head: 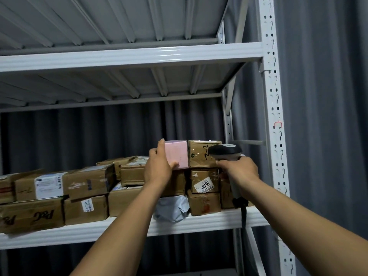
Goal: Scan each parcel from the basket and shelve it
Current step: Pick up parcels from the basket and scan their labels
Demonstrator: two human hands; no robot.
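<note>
My left hand point(157, 166) grips a small pink parcel point(177, 154) by its left side and bottom edge. The parcel sits on top of a brown box point(175, 183) in the stack on the white shelf point(119, 229), right beside a taped brown box point(201, 154). My right hand point(239, 168) holds a grey handheld barcode scanner point(226, 151) by its handle. Its head is raised in front of the boxes at the right end, and its cord hangs down past the shelf edge. The basket is out of view.
Several brown cardboard parcels point(87, 184) fill the shelf from left to right, with a grey poly bag point(171, 209) tucked low between them. One box carries a 3018 label point(205, 184). A white perforated upright point(275, 126) stands at right. Another shelf point(129, 56) hangs overhead. A grey curtain lies behind.
</note>
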